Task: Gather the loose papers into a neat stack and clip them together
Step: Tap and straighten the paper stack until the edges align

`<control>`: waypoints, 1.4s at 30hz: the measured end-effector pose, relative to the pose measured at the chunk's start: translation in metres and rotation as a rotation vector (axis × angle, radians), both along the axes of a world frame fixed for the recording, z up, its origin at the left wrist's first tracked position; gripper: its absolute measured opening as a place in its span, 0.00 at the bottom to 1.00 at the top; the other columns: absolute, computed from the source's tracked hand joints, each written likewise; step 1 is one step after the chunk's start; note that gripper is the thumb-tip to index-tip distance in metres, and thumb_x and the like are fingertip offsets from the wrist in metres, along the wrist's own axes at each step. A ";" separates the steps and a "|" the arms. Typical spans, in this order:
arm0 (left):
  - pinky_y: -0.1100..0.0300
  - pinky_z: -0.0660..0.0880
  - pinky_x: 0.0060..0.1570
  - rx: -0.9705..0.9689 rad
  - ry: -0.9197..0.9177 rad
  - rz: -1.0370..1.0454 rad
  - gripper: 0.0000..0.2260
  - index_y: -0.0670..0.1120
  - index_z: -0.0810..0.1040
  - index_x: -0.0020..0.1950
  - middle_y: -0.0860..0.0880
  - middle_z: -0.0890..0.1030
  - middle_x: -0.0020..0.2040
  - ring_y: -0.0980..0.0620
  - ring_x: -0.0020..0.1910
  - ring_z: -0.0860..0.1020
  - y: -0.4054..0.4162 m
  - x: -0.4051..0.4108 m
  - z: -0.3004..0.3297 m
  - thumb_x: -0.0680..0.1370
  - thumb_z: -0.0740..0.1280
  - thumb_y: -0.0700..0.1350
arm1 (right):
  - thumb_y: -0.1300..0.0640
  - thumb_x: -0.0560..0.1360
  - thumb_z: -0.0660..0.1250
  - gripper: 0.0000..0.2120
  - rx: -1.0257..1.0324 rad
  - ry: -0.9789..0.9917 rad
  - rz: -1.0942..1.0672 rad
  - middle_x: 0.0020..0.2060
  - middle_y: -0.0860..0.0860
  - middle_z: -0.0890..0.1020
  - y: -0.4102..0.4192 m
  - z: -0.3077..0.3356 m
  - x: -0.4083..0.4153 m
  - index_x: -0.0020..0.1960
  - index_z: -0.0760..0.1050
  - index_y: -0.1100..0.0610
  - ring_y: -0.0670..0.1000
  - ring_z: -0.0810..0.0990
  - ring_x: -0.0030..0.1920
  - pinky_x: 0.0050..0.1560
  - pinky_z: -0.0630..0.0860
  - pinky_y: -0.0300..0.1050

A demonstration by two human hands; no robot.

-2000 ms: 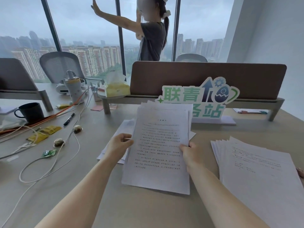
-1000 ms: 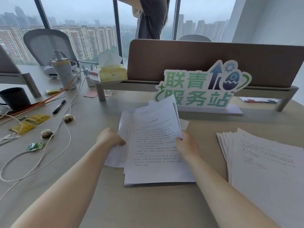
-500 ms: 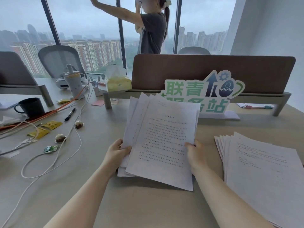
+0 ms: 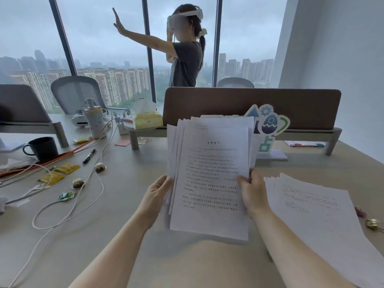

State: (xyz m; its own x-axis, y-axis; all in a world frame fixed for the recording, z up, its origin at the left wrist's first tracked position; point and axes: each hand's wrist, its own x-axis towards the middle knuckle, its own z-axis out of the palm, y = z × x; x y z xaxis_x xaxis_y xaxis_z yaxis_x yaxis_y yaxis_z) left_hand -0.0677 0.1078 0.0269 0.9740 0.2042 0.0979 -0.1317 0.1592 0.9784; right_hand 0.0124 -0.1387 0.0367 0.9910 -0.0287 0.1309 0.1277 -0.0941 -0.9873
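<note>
A bundle of printed white papers (image 4: pixel 212 173) is held upright above the desk, its sheets fanned a little along the left and top edges. My left hand (image 4: pixel 156 194) grips the bundle's left edge. On the right edge sits my right hand (image 4: pixel 250 190), thumb over the front sheet. A second fanned pile of papers (image 4: pixel 315 213) lies flat on the desk at the right. Two small binder clips, one pinkish (image 4: pixel 360 212) and one gold (image 4: pixel 373 223), lie beside that pile at the far right.
The beige desk (image 4: pixel 116 204) carries white cables (image 4: pixel 68 204), snack packets (image 4: pixel 60 173), a pen (image 4: pixel 89 156) and a black mug (image 4: pixel 42 148) on the left. A green sign (image 4: pixel 268 129) and brown divider (image 4: pixel 291 107) stand behind. Someone wearing a headset (image 4: pixel 185 59) stands at the window.
Both hands have lifted the papers off the desk and tilted them upright. The sheets now overlap more closely than half a second ago, and the view has tilted up.
</note>
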 end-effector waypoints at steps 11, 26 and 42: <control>0.65 0.79 0.35 0.100 -0.072 0.153 0.11 0.45 0.81 0.51 0.53 0.86 0.42 0.57 0.38 0.84 -0.036 0.002 0.024 0.71 0.74 0.36 | 0.54 0.78 0.67 0.38 0.003 -0.310 -0.011 0.61 0.22 0.69 0.003 0.038 -0.037 0.74 0.48 0.31 0.37 0.76 0.61 0.63 0.76 0.54; 0.49 0.83 0.41 0.120 0.037 0.185 0.06 0.42 0.83 0.48 0.44 0.86 0.43 0.43 0.42 0.85 -0.068 -0.009 0.006 0.72 0.75 0.38 | 0.60 0.81 0.62 0.11 -0.118 -0.172 -0.107 0.52 0.48 0.82 -0.022 0.017 -0.054 0.62 0.74 0.53 0.47 0.80 0.49 0.39 0.72 0.30; 0.59 0.81 0.37 0.173 0.227 -0.191 0.13 0.41 0.79 0.57 0.45 0.85 0.48 0.48 0.43 0.85 -0.208 0.036 0.007 0.73 0.67 0.33 | 0.61 0.75 0.63 0.05 -0.319 0.109 -0.409 0.33 0.50 0.78 -0.179 0.016 -0.047 0.47 0.76 0.53 0.52 0.75 0.32 0.32 0.71 0.43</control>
State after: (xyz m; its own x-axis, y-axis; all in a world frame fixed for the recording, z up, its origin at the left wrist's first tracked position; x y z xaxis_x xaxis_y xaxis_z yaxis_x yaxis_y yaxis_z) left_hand -0.0321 -0.1006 0.0335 0.9939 0.0158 -0.1089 0.1091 -0.0108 0.9940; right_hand -0.0343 -0.3178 0.0524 0.9154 -0.3915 0.0935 -0.0837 -0.4125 -0.9071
